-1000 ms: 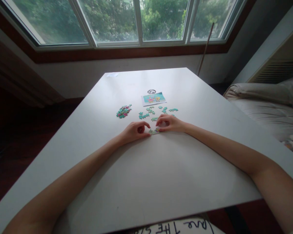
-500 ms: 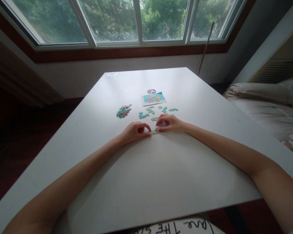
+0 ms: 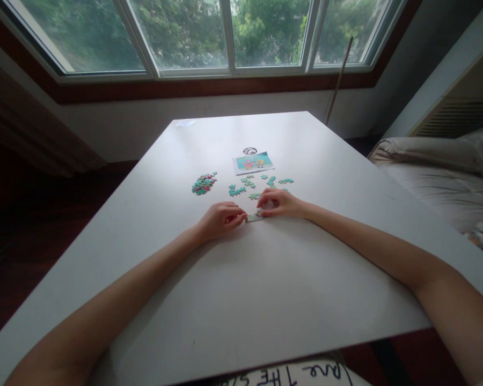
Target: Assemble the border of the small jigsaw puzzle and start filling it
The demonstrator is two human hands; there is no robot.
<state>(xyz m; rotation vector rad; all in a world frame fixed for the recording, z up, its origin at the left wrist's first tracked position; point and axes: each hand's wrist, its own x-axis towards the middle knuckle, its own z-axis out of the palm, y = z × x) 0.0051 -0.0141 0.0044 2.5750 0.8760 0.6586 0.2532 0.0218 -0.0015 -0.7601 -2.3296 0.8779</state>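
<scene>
A short strip of joined jigsaw puzzle pieces (image 3: pixel 254 217) lies flat on the white table, pale green with a small colourful patch at its right end. My right hand (image 3: pixel 280 203) is curled over that right end, thumb and fingertips gripping it. At the strip's left end is my left hand (image 3: pixel 224 220), its thumb and fingers pinched together; whatever they hold, if anything, is hidden. Just beyond the hands, several loose and partly joined green pieces (image 3: pixel 237 190) are spread about. Some of them are partly covered by my right hand.
A heap of mixed puzzle pieces (image 3: pixel 203 184) sits to the left. Behind the spread pieces lies a reference picture card (image 3: pixel 253 163), with a dark round mark (image 3: pixel 250 151) past it. The white table (image 3: pixel 241 289) reaches toward the window. A pale sofa (image 3: pixel 426 166) stands at the right.
My left thumb and fingers have closed from a wide gap into a pinch, drawing slightly left from the strip's end. My right hand and the strip look unmoved.
</scene>
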